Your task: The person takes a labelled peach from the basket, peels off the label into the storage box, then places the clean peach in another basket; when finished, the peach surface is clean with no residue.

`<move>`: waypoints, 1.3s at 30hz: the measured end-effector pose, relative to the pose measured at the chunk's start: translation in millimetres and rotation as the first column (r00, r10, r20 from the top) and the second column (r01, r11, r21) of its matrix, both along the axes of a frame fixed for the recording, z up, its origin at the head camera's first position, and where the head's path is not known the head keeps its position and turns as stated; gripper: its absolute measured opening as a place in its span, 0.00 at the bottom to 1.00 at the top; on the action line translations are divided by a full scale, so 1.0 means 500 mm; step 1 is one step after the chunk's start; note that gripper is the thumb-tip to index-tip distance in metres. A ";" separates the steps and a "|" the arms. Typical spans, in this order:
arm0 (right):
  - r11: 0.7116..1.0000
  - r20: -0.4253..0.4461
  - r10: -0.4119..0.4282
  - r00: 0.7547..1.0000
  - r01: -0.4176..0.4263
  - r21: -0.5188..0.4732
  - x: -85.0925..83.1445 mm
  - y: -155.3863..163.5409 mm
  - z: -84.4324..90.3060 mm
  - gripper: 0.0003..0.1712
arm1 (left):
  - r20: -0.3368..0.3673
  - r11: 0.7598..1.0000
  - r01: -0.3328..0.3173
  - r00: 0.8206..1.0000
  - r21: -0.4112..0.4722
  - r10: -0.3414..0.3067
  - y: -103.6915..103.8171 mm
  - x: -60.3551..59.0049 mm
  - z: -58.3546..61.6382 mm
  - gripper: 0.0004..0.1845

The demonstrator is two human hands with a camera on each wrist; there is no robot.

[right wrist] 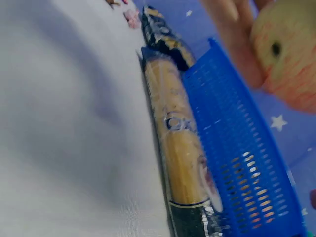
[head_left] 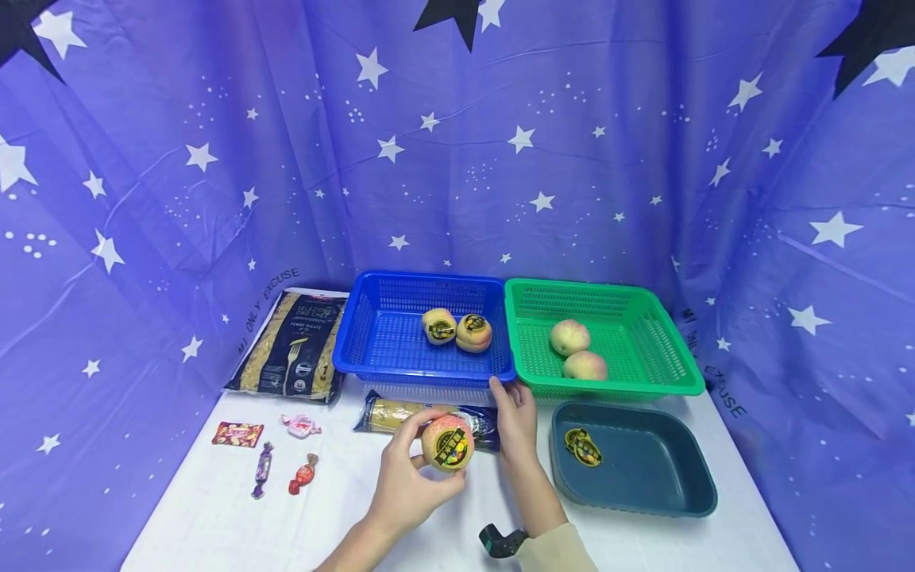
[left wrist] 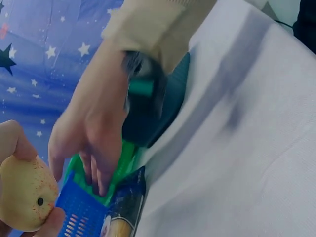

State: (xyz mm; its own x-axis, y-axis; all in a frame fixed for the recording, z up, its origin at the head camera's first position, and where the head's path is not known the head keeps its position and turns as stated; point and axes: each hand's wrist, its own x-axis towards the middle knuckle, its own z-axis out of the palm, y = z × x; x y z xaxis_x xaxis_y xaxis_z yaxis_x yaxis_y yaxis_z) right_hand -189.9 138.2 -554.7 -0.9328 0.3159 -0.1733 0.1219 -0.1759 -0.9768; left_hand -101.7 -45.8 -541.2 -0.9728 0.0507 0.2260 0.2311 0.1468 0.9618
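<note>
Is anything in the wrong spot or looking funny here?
One thing stands out: a loose black-and-gold sticker lies alone in the dark teal tray, with no fruit under it. The same sticker is on the fruit the left hand holds. The peaches in the green basket have none.

This was a staged recording booth, not a lived-in room: a blue star-printed cloth [head_left: 457, 159] hung as backdrop on three sides, and a white-covered table [head_left: 214, 516] carried neatly set-out baskets [head_left: 379, 349], a tray [head_left: 643, 477], pasta packs [head_left: 293, 349] and sweets [head_left: 264, 457].
</note>
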 end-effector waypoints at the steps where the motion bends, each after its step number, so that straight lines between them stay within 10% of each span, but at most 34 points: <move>1: 1.000 -0.006 0.016 1.000 -0.016 0.003 0.011 0.003 0.002 0.45 | 0.002 1.000 -0.003 1.000 -0.002 0.003 0.000 0.001 -0.001 0.49; 13: 0.966 -0.127 0.170 0.977 -0.141 0.215 0.110 0.030 0.034 0.20 | -0.029 0.999 0.027 0.999 -0.021 -0.027 -0.007 -0.009 0.003 0.48; 23: 0.796 -0.328 0.469 0.820 -0.232 0.559 0.156 0.034 0.073 0.18 | -0.058 0.988 0.067 0.995 -0.140 -0.075 -0.013 -0.015 0.010 0.50; 29: 0.682 -0.268 0.555 0.787 -0.246 0.689 0.175 0.026 0.079 0.27 | -0.041 0.980 0.083 0.995 -0.180 -0.092 -0.014 -0.015 0.013 0.50; 39: 0.678 -0.317 0.531 0.786 -0.169 0.716 0.184 0.012 0.076 0.27 | -0.049 0.979 0.071 0.995 -0.191 -0.082 -0.013 -0.016 0.013 0.48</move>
State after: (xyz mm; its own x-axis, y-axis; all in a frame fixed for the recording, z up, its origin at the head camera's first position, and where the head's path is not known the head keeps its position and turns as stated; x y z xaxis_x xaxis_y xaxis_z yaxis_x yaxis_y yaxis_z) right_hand -97.6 144.1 -517.0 -0.8898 -0.1926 0.4137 -0.4551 0.4429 -0.7725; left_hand -109.5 -52.1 -534.8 -0.9506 0.1711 0.2591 0.3012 0.3045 0.9036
